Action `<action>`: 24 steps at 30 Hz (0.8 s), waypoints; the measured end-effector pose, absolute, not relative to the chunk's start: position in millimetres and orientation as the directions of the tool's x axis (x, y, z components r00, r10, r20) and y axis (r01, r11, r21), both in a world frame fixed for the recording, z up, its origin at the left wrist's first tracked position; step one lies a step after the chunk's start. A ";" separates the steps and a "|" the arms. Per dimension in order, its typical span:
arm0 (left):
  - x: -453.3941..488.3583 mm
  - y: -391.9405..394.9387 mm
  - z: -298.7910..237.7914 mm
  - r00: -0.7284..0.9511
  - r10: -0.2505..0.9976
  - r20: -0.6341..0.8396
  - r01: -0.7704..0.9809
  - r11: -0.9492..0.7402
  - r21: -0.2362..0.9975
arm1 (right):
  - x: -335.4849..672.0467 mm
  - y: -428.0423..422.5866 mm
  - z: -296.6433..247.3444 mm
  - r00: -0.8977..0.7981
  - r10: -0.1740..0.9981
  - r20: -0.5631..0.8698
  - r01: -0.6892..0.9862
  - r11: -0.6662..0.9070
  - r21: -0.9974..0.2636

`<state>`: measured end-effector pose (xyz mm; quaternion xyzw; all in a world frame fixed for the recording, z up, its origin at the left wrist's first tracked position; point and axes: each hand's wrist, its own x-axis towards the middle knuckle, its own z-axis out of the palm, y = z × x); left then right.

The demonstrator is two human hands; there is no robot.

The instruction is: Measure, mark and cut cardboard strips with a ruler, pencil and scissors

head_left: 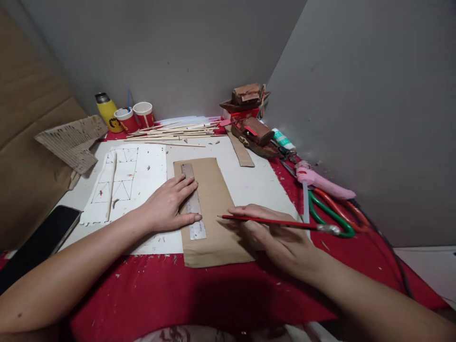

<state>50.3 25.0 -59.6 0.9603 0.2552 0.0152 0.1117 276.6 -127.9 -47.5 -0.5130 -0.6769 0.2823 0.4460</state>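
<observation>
My left hand (170,203) lies flat with fingers stretched over a metal ruler (196,227), pressing it onto a brown cardboard strip (213,190). My right hand (274,232) grips a red pencil (263,220) whose tip points left, close to the ruler's right edge over the cardboard. The cardboard rests on a white sheet (256,183) that covers a red tablecloth (171,294).
A drawn white sheet (142,175) with a wooden stick (110,187) lies left. At the back lie several thin sticks (174,130), two red cups (135,116), a yellow bottle (108,112) and small cardboard boat models (253,135). A pink glue gun (322,181), scissors (335,216) and a phone (39,242) flank the work area.
</observation>
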 end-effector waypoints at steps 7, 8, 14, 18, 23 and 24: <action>48.9 27.8 -61.8 0.863 0.505 -0.019 0.496 -0.839 0.224 | 274.4 -104.5 -6.2 0.204 0.959 0.196 0.196 0.156 -0.968; 48.8 28.6 -62.5 0.864 0.504 -0.011 0.493 -0.839 0.231 | 275.3 -92.7 -0.6 0.221 0.956 0.193 0.178 0.155 -0.972; 49.0 30.6 -64.3 0.842 0.539 -0.020 0.521 -0.804 0.286 | 271.3 0.8 -8.9 0.243 0.969 0.033 -0.044 0.045 -0.998; 50.8 31.5 -63.7 0.840 0.541 -0.046 0.529 -0.796 0.293 | 263.7 51.4 -38.2 0.198 0.979 -0.045 -0.052 -0.035 -0.998; 54.1 33.1 -63.5 0.837 0.542 -0.078 0.535 -0.780 0.325 | 256.7 82.9 -64.0 0.126 0.990 -0.057 -0.043 -0.052 -0.998; 54.7 33.1 -63.3 0.835 0.544 -0.087 0.540 -0.778 0.322 | 256.4 85.6 -67.4 0.117 0.992 -0.049 -0.037 -0.045 -0.998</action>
